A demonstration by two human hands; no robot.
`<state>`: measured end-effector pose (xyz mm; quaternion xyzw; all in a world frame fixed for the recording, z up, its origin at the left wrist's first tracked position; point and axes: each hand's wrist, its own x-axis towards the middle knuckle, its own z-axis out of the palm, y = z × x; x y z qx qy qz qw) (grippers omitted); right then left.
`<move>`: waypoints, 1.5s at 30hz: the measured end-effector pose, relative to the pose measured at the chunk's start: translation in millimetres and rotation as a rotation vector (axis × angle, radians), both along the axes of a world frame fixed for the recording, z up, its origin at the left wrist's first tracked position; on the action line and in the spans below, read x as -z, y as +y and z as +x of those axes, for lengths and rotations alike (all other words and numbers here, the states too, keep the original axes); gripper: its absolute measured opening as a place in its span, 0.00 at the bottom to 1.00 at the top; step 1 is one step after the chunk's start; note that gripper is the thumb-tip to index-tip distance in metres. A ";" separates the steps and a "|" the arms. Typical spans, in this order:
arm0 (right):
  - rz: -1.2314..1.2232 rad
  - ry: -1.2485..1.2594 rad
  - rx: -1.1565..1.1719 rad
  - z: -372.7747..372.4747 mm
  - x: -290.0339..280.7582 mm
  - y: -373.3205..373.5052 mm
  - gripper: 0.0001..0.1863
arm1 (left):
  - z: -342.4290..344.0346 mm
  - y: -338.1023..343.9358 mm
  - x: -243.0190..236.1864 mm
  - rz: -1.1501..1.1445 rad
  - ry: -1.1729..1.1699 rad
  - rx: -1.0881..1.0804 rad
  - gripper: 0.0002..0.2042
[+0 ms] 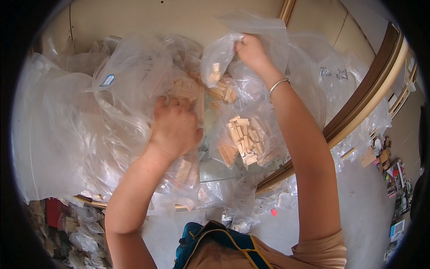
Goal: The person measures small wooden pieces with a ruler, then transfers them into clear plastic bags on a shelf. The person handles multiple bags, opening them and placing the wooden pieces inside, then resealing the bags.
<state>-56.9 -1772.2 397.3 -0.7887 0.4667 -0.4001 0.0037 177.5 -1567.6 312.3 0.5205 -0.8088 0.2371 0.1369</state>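
Observation:
In the head view my right hand (250, 51) pinches the upper part of a clear plastic bag (217, 54) with a few small pale wooden pieces (216, 71) in its bottom. My left hand (175, 123) rests with fingers apart and slightly bent on a bag of longer wooden pieces (186, 89). Between and below my hands lies a bag full of small wooden blocks (244, 139), with more bagged wood pieces (221, 94) just above it.
Piled clear bags (62, 121) cover the left side of a glass-topped surface (217, 172). Curved wooden rails (363, 103) run along the right. Below are a grey floor (360, 201), heaped bags and a red box (56, 213) at lower left, and assorted items (394, 179) at far right.

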 end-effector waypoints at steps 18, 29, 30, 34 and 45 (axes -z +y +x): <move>-0.231 0.470 0.299 -35.3 5.6 12.5 0.07 | -1.0 -2.3 6.3 -0.016 0.073 0.040 0.20; -0.084 0.548 0.215 -67.3 -5.2 2.1 0.12 | -1.6 -0.6 2.3 -0.018 0.086 0.043 0.17; -0.064 0.587 0.169 -64.8 -3.9 6.4 0.13 | -1.6 -0.2 1.8 -0.008 0.080 0.039 0.17; -0.231 0.479 0.207 -24.2 -7.9 33.3 0.23 | -4.0 -2.3 1.6 -0.012 0.053 0.027 0.16; -0.058 0.646 0.091 22.8 18.4 86.2 0.18 | -1.8 -12.7 0.7 0.095 0.330 0.056 0.15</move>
